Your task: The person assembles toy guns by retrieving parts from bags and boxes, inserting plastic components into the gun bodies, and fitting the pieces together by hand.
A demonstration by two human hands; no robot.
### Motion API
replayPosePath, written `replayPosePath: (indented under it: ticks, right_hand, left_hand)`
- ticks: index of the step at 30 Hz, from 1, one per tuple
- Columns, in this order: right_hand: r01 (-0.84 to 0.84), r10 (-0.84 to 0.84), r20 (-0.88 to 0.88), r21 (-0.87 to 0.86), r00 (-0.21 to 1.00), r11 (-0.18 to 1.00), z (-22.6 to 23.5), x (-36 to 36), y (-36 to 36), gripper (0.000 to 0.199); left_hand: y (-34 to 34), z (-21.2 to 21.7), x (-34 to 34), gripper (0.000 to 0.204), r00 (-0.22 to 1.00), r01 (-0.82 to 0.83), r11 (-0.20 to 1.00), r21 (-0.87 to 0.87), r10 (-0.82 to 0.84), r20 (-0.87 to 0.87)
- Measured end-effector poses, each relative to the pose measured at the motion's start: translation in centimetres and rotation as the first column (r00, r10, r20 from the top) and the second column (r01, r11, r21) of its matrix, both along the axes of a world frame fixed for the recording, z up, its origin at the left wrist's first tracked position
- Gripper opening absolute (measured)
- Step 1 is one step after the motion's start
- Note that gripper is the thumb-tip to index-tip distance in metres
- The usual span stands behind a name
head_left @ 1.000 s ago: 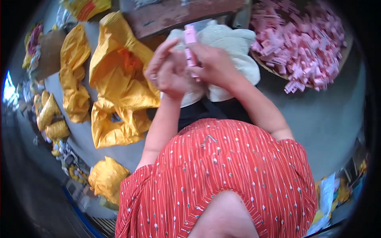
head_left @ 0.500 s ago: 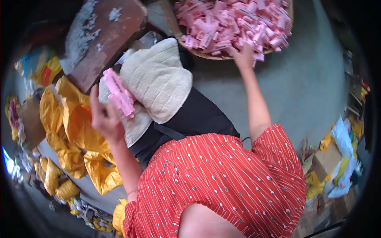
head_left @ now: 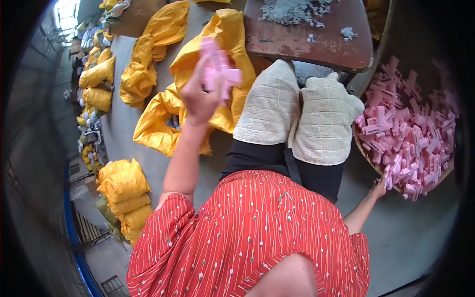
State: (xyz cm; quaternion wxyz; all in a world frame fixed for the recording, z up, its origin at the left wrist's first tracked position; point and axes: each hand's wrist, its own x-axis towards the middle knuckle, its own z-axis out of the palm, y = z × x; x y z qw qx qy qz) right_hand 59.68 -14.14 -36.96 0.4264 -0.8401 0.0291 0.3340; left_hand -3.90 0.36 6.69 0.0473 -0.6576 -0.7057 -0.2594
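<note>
My left hand (head_left: 202,99), raised on the left, is closed around pink plastic pieces (head_left: 216,67); motion smears them, and I cannot tell how many there are. They look blocky, with a short arm sticking out to one side. Behind them lies a yellow woven sack (head_left: 237,54). Over on the right, my right hand (head_left: 380,188) is at the near rim of a round basket (head_left: 365,154) heaped with similar pink pieces (head_left: 405,133). Its fingers are mostly hidden among the pieces there, so their grip does not show.
Pale quilted pads (head_left: 267,106) cover my knees. Beyond them stands a dark red wooden stool (head_left: 307,44) with small whitish plastic bits (head_left: 292,12) on top. Crumpled yellow sacks (head_left: 138,79) lie on the floor to the left, and stacked full ones (head_left: 126,195) stand nearer.
My view has swung left, so the basket now appears farther right. The pink pieces that lay on my lap pad are now in my left hand, lifted away to the left. My right hand stays at the basket.
</note>
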Motion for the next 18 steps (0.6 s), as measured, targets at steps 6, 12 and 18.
replayPosePath:
  ticks: [6, 12, 18]
  right_hand:
    - [-0.285, 0.307, 0.053, 0.544, 0.95, 0.789, 20.2, -11.6, 9.7, 0.057]
    - [-0.87, 0.917, 0.179, 0.422, 0.356, 0.255, 38.1, -24.3, 19.4, 0.057]
    - [-0.766, 0.958, -0.022, 0.605, -0.287, -0.216, 40.7, -29.4, 26.4, 0.049]
  left_hand:
    - [1.5, -0.8, 0.2, 0.062, 0.995, -0.013, 0.991, -0.134, 0.0, -0.1]
    - [2.2, 1.6, 14.3, 0.063, 0.825, 0.554, 0.82, -0.147, -0.564, -0.034]
    - [1.1, -1.1, 10.8, 0.042, 0.797, 0.548, 0.783, -0.295, -0.596, -0.099]
